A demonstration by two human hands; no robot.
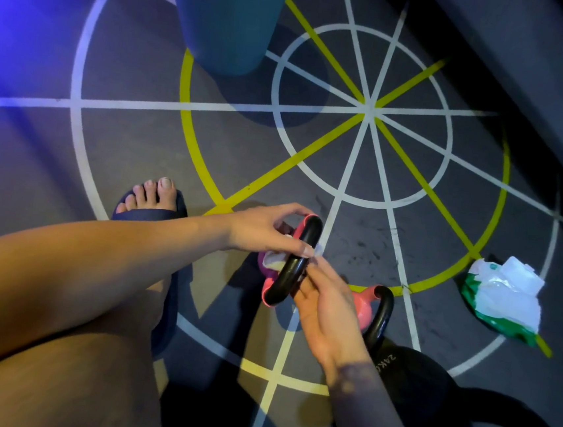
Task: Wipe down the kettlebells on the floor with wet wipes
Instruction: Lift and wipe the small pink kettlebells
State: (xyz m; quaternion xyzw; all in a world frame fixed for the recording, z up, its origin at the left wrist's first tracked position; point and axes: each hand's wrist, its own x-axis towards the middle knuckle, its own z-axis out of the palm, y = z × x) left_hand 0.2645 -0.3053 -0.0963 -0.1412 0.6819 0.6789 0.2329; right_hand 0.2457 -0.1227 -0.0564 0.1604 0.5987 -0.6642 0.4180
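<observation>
Eyes on the pink kettlebell (267,289), standing on the floor (366,245) just ahead of the person's knee, and its black handle (292,270) is our reference from here on. The loop runs on a slant, far end tipped away from the person, near end angling back toward the left leg.

The left hand (261,229) comes in from the handle's left and sits on the far end. The fingers arch over the top, the thumb lies across the bar, and that looks like a steadying grip. The right hand (326,309) reaches up from the handle's near right with its fingers laid along the bar's right flank. Whether they curl round anything, I can't tell. A pale wipe (273,261) shows through the loop, bunched against the bar's left side between the two hands.

My call is that any wiping stroke has to follow that slant, and the right hand is better placed to run down the near stretch.

Just right of the handle waits a second pink kettlebell (363,308), and nearer the person than that stands a black kettlebell (410,374). The wipes pack (505,298) lies well off to the handle's right.
</observation>
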